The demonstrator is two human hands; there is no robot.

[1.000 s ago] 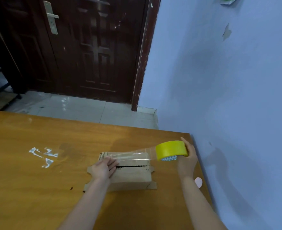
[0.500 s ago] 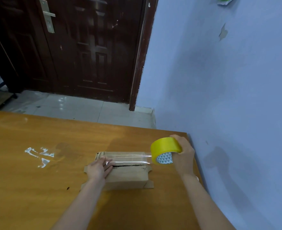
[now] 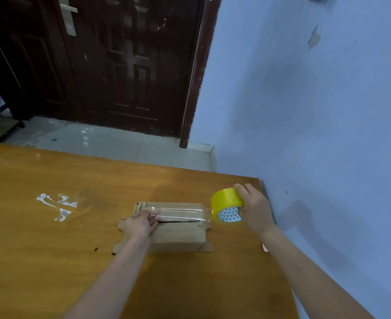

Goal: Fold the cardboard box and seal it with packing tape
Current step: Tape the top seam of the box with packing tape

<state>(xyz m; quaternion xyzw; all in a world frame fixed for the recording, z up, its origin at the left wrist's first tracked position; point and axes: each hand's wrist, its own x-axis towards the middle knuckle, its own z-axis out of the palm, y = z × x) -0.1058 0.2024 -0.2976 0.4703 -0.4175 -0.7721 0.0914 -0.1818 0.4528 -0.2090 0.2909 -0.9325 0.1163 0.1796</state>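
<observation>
Cardboard box (image 3: 178, 236) sits flat on the wooden table (image 3: 52, 261), near the table's right edge by the blue wall (image 3: 316, 111). Top flaps are folded down, with a dark gap along the seam between them. Small tabs stick out at the box's lower corners.

Left hand (image 3: 140, 223) lies flat on the left end of the box top, fingers straight, pressing down the start of the tape strip (image 3: 180, 214) — not curled round anything.

Clear strip runs left to right along the top, over the seam area, to the right end of the box and on to the tape roll (image 3: 227, 207).

Right hand (image 3: 255, 209) grips the yellow roll from the right side, fingers curled over its top. Roll is tilted, just beside the box's right end and slightly above the table; its white core with a triangle pattern faces the camera.

White tape scraps (image 3: 56, 204) stuck on the table, well left of the box. Dark wooden door (image 3: 121, 65) and tiled floor (image 3: 121, 143) beyond the table.
</observation>
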